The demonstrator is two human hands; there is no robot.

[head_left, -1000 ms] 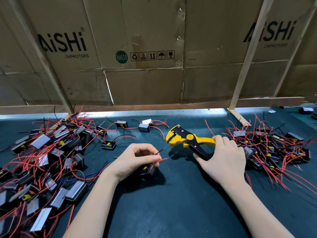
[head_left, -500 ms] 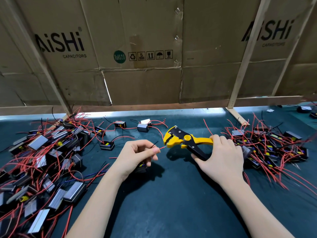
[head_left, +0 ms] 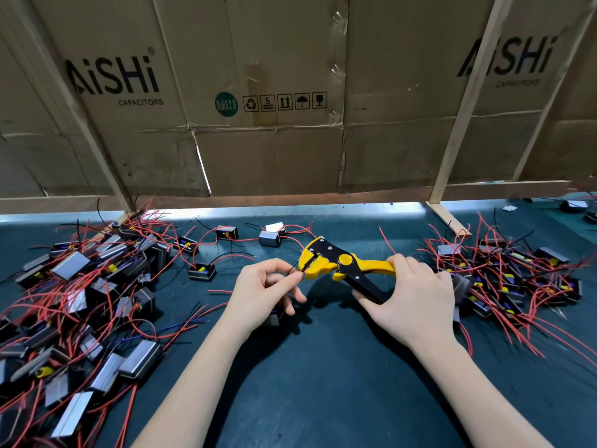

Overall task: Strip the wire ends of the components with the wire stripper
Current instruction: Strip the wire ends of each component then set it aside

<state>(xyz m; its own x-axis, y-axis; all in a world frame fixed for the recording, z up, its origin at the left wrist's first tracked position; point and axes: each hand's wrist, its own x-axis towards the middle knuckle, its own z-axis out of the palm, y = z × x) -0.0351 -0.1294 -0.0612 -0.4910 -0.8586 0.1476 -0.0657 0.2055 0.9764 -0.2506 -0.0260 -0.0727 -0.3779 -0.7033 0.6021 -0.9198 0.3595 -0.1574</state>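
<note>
A person works at a dark green counter (head_left: 323, 383), seen from above the hands. At the centre is a yellow and black wire stripper (head_left: 342, 266), the landmark here. The right hand (head_left: 410, 299) wraps its fingers round both handles, just right of the tool's head. Just left of the head, the left hand (head_left: 265, 292) pinches a thin red wire (head_left: 302, 272) between thumb and fingertip, its end at the stripper's open mouth. A small dark component (head_left: 274, 318) hangs under that hand, mostly hidden.

Far left of the stripper lies a large heap of components (head_left: 80, 302) with red and black leads; a second tangled heap (head_left: 517, 279) lies to its right, touching the right wrist area.

The wire looks light and floppy, so it probably needs pinching close to its tip to stay straight. The stripper looks rigid and likely needs a firm squeeze at the handle ends. Pulling on a lead could strain its joint with the component.
</note>
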